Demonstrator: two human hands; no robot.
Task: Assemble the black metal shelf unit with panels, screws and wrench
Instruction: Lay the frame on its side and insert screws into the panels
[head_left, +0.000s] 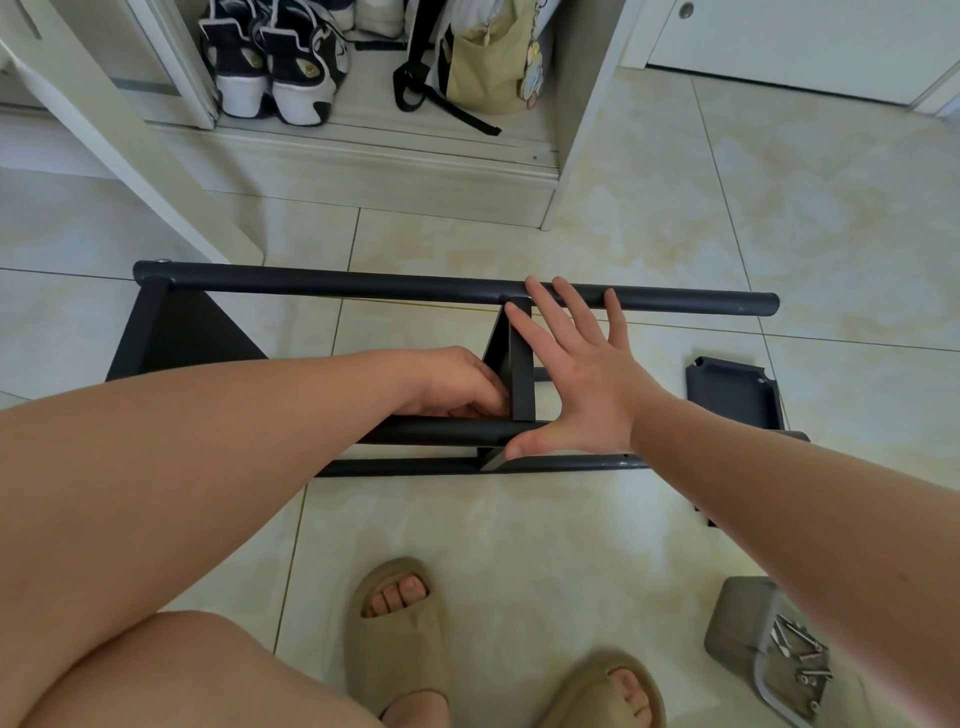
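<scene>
**Both hands at the middle panel of the black frame**

The left forearm covers much of the near tube (441, 430) to the left of the middle panel (521, 374). The left hand's (452, 382) fingertips are tucked against that panel's left face, so I cannot tell whether they pinch anything. To the right of the panel, the right forearm hides part of a loose black panel (732, 395) on the floor and part of a grey tray (737, 618) nearer the camera.

The shelf frame (363, 285) lies on its side on the tiled floor, its far tube running left to right. An end panel (176, 338) is fixed to it well left of the middle panel. The left hand is curled, knuckles up, just left of the middle panel. The right hand (582, 384) is spread wide with straight fingers. Its index finger lies along the panel's right edge, the other fingertips reach the far tube, and the thumb rests on the near tube.

Beyond the middle panel stands a pale cabinet (363, 171) with sneakers (270, 62) and a yellow bag (488, 62) inside. Nearer than the panel are two tan slippers (400, 639) on the person's feet. Screws (802, 649) lie in the tray.
</scene>
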